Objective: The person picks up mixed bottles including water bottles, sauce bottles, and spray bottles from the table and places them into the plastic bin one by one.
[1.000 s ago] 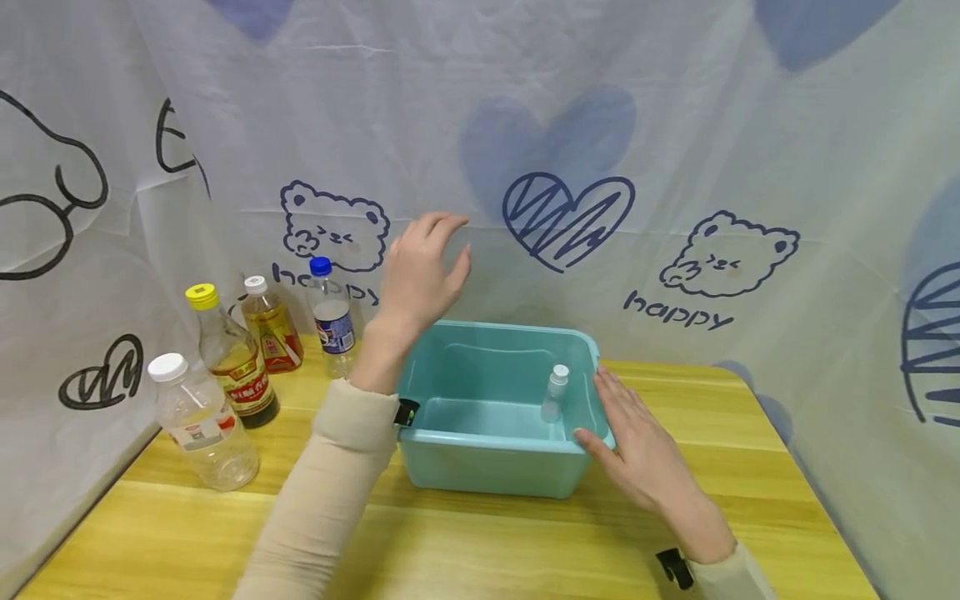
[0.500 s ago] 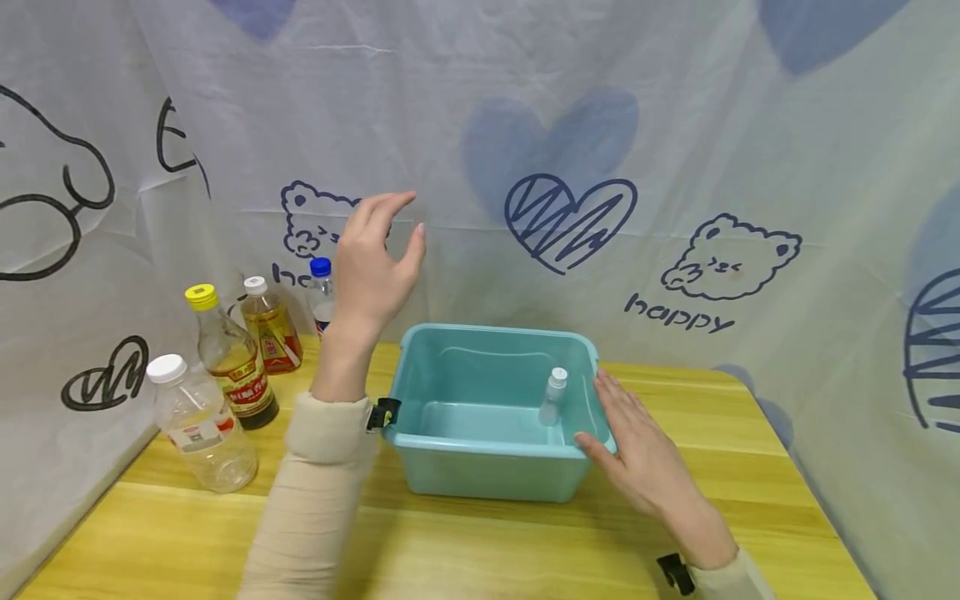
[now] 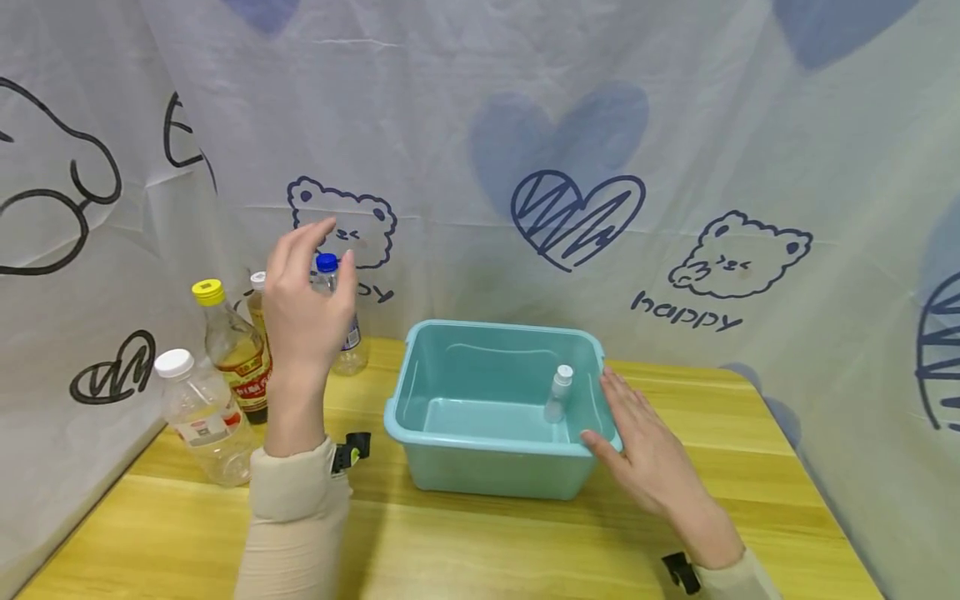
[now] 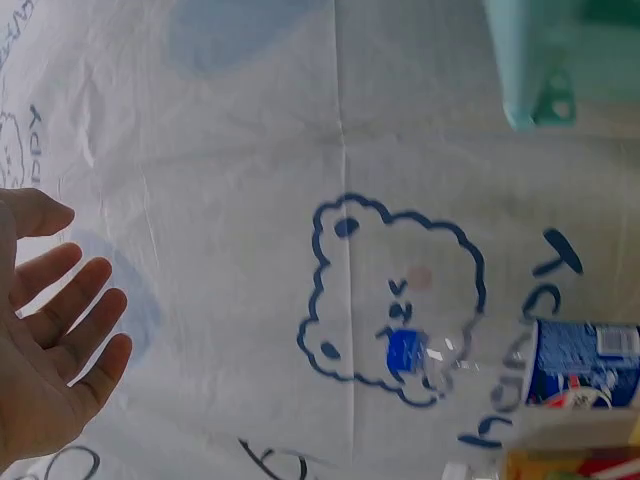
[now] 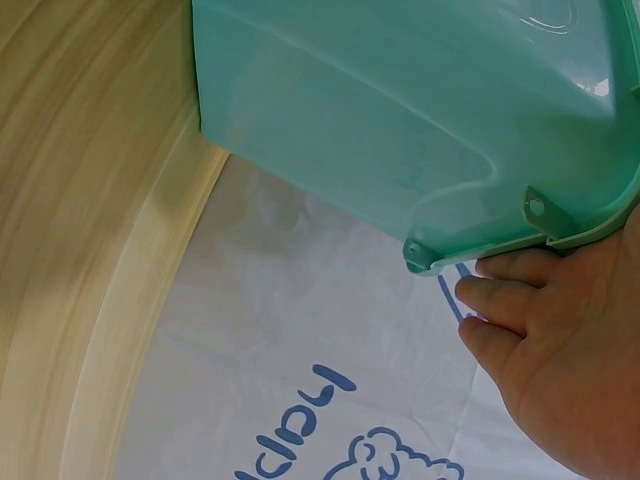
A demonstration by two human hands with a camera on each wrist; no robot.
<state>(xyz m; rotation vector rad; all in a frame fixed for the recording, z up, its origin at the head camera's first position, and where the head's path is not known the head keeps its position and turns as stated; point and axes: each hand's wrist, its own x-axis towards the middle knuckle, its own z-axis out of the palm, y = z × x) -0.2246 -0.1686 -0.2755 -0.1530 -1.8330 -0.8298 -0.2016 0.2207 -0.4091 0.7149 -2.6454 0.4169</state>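
Observation:
My left hand (image 3: 303,321) is raised in the air over the left side of the table, its fingers loosely bent and the thumb apart, holding nothing. Behind it stands a clear plastic bottle with a blue cap (image 3: 327,262), partly covered; its blue label (image 4: 585,360) shows in the left wrist view. My right hand (image 3: 648,454) rests against the right end of a teal plastic tub (image 3: 487,443), fingers straight along the rim and thumb over the front corner. Inside the tub, at the right, a small clear bottle with a white cap (image 3: 564,372) stands upright.
Left of my left hand stand a yellow-capped sauce bottle (image 3: 232,342) and a clear, white-capped bottle (image 3: 206,421). A white-capped amber bottle (image 3: 258,310) is mostly hidden by that hand. A printed cloth (image 3: 465,267) hangs behind the wooden table (image 3: 480,550).
My left hand has moved left, away from above the tub to in front of the bottles. My right hand stays at the tub's right end.

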